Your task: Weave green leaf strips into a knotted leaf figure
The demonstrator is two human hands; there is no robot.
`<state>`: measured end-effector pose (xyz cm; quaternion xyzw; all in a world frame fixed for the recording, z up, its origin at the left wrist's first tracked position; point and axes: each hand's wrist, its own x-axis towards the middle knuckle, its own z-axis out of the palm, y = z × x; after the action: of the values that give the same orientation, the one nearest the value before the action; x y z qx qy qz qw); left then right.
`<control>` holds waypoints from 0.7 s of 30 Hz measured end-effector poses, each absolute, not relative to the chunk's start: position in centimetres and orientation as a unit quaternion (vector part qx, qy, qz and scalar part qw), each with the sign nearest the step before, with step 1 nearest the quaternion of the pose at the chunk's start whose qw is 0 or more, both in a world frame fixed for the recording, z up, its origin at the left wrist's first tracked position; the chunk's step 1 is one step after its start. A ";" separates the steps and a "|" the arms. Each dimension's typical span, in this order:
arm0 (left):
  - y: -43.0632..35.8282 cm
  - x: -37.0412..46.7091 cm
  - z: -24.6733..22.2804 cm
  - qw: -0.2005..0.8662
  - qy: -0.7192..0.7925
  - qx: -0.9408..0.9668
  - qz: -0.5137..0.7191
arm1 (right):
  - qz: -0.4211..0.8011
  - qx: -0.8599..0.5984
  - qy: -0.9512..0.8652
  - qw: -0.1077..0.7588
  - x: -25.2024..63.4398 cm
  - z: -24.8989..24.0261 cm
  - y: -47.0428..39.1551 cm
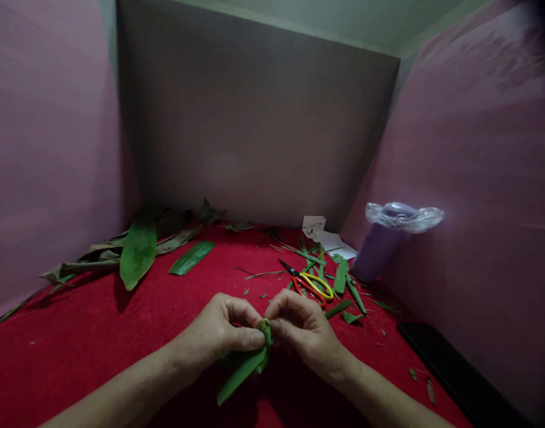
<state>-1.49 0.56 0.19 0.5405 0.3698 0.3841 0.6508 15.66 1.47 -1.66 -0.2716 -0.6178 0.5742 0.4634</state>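
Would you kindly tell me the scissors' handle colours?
The scissors have one red and one yellow handle, seen in the head view.

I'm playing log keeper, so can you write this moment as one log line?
left hand: pinching folded green leaf | right hand: at the leaf's upper end | scissors: on red cloth, beyond both hands

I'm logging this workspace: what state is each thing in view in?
Strappy green leaf piece: bent over at its top, held.
Left hand: pinching that piece.
Right hand: fingertips at its top; grip unclear.
Red-and-yellow-handled metal scissors: lying down, blades seemingly together.
Purple cylindrical container: standing, clear plastic around its top.
Dull grey-green leaves: withered-looking.
Flat green leaf strips: scattered.
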 end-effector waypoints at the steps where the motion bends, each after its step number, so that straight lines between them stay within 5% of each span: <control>1: 0.5 -1.5 0.2 0.650 0.375 0.538 0.384 | 0.559 -0.271 -0.623 0.475 15.6 -1.7 1.5; 13: 0.5 -1.4 0.1 0.666 0.394 0.514 0.370 | 0.367 -0.275 -0.721 0.519 16.0 -1.9 1.6; 21: 0.4 -1.2 -0.1 0.669 0.391 0.491 0.398 | 0.397 -0.292 -0.712 0.501 15.9 -2.1 1.5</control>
<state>-1.22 0.35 -0.09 0.4914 0.3907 0.3976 0.6692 15.87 1.46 -2.07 -0.2917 -0.7119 0.3968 0.5008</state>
